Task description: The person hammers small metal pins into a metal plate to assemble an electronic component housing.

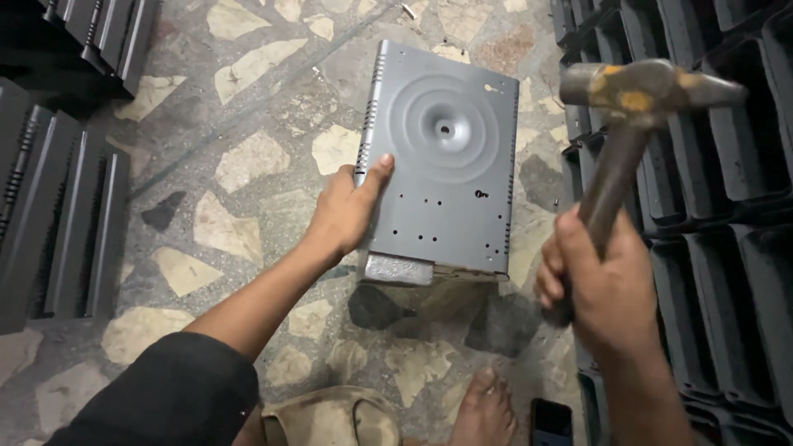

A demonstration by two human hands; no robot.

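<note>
Left hand is gripping the left edge of the panel, thumb lying on its top face, fingers wrapped under. Right hand is closing in a full fist round the handle of the hammer, head raised at upper right, rust patches showing on it. Panel is sitting in the centre of the frame, flat grey sheet metal with a round dished centre and a hole in the middle, slots running along both sides. Its near end is resting on a metal block. Stone-chip floor is lying underneath. Foot and phone are showing at bottom centre. Stacks of dark housings are filling the right side, nested one in another; similar stacks are standing at left and upper left.
</note>
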